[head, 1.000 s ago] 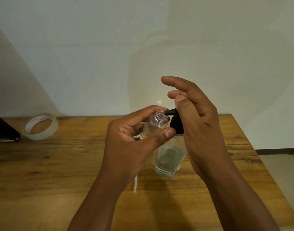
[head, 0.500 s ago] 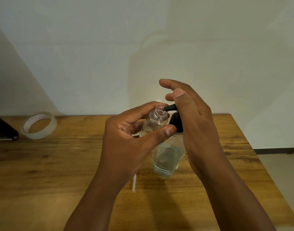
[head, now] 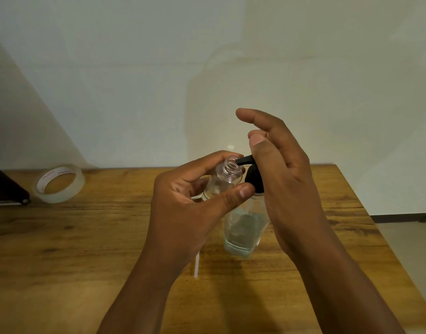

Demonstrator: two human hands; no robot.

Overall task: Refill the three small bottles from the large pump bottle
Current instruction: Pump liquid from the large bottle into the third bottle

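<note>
A small bottle (head: 222,183) is clamped in the left hand's (head: 187,208) grip, mouth just under the pump spout (head: 243,161); the right hand (head: 286,179) is unclenched over the pump.

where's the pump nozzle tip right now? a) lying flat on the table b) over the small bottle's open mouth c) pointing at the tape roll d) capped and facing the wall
b: the black pump nozzle ends at the open neck of the small bottle held in the left hand.

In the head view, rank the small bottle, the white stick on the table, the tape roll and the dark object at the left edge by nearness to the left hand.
1. Small bottle: held in the left hand.
2. White stick: on the table, just below that hand.
3. Tape roll: far left, toward the wall.
4. Dark object: at the left edge, beyond the tape.
</note>
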